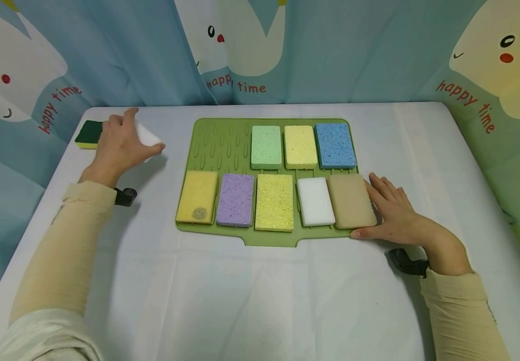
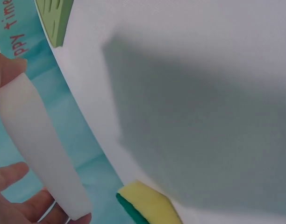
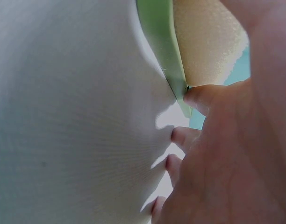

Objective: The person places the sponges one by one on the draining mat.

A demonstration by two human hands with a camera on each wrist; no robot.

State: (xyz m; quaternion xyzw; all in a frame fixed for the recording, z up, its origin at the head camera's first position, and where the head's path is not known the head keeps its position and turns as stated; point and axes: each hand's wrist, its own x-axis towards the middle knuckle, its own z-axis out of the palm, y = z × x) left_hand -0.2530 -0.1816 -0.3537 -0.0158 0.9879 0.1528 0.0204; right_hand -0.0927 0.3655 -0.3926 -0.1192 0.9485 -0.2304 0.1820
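My left hand (image 1: 117, 145) grips a white sponge (image 2: 42, 144) between thumb and fingers, raised over the far left of the table. Its fingers hide much of that sponge in the head view. A green-and-yellow scrub sponge (image 1: 89, 134) lies just left of this hand. On the right, my right hand (image 1: 397, 218) rests with fingers spread at the edge of a green mat (image 1: 269, 239), its thumb touching the mat's near right corner. Beside those fingers lies a beige sponge (image 1: 352, 201) on the mat, with a white sponge (image 1: 316, 201) to its left.
The mat's front row also holds a yellow sponge (image 1: 198, 193), a purple one (image 1: 235, 200) and a speckled yellow one (image 1: 274, 203). Behind are a green sponge (image 1: 266, 147), a pale yellow one (image 1: 300, 147) and a blue one (image 1: 335, 145). Blue curtains (image 1: 354, 50) hang beyond the table.
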